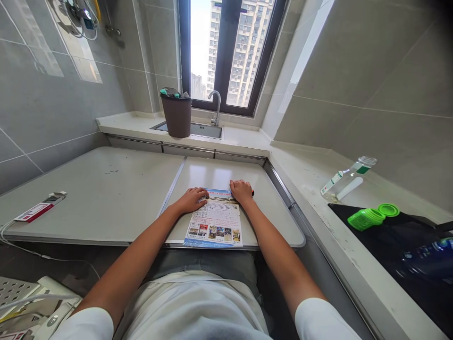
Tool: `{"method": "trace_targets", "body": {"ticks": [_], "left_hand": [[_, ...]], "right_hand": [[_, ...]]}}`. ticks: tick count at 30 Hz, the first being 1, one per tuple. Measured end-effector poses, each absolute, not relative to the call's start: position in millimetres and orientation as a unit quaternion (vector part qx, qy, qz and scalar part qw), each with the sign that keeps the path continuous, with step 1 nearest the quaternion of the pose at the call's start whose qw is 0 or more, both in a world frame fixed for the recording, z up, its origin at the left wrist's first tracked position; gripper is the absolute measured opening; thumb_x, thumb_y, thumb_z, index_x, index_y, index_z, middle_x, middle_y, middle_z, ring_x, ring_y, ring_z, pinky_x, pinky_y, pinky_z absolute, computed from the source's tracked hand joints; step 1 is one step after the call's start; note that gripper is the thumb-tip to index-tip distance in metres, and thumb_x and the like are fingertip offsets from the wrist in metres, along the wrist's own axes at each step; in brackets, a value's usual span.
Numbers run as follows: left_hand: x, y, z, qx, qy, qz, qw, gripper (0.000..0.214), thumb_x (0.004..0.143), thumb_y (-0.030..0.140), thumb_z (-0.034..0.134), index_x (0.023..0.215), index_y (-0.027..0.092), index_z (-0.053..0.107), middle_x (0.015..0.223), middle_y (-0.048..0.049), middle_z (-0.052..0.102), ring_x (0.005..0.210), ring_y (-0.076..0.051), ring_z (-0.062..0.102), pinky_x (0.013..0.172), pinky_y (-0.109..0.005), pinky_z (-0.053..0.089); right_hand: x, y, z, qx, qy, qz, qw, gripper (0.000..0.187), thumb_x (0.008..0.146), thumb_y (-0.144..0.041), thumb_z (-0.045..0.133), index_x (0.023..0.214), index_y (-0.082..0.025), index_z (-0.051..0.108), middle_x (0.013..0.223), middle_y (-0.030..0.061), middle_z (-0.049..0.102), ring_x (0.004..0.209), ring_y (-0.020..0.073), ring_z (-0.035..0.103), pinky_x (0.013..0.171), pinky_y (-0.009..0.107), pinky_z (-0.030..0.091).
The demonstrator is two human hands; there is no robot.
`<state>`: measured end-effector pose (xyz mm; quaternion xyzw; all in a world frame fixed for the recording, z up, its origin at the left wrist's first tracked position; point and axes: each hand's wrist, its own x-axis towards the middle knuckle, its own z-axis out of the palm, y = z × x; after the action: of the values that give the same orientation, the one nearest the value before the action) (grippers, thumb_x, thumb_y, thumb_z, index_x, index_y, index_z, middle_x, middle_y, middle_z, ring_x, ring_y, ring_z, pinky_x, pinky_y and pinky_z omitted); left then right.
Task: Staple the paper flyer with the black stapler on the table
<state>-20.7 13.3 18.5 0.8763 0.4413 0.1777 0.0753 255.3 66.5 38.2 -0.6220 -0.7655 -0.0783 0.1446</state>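
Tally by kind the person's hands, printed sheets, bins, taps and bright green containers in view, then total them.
Left hand and right hand: 2
Printed sheet: 1
Brown bin: 1
Tap: 1
Bright green container, its round lid not counted apart: 1
Total: 6

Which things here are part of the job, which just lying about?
Apparently in use:
printed sheet, left hand on its edge
dark object in right hand, mostly hidden
table

Likely lying about:
bucket
green container
clear bottle
red-and-white item
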Motion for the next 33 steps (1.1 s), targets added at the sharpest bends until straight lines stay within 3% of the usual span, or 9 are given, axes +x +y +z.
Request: {"method": "trace_targets", "body": {"ticks": [26, 33], "left_hand": [[-19.0, 13.7, 16.8, 0.875, 0.446, 0.172, 0.075, 0.032, 0.097, 0.039, 0.052, 0.124, 0.028, 0.066, 0.139, -0.0073, 0.061, 0.126, -0.030, 0.056, 0.111, -0.048, 0.041], [-19.4, 14.7, 14.9, 0.877, 0.442, 0.175, 0.070, 0.030, 0.098, 0.038, 0.052, 0.122, 0.027, 0.066, 0.137, -0.0082, 0.061, 0.127, -0.030, 0.056, 0.111, -0.050, 0.040]], "right_hand": [[251.4, 69.9, 36.1, -0.638, -0.753, -0.085, 0.138, 0.059, 0.110, -0.039, 0.029, 0.089, -0.019, 0.080, 0.096, 0.0144, 0.077, 0.100, 0.0249, 0.067, 0.088, 0.035, 0.038], [248.6, 68.8, 35.2, -0.641, -0.754, -0.094, 0.112, 0.057, 0.110, -0.038, 0.028, 0.097, -0.017, 0.079, 0.101, 0.0166, 0.076, 0.105, 0.0261, 0.065, 0.091, 0.038, 0.037]]}}
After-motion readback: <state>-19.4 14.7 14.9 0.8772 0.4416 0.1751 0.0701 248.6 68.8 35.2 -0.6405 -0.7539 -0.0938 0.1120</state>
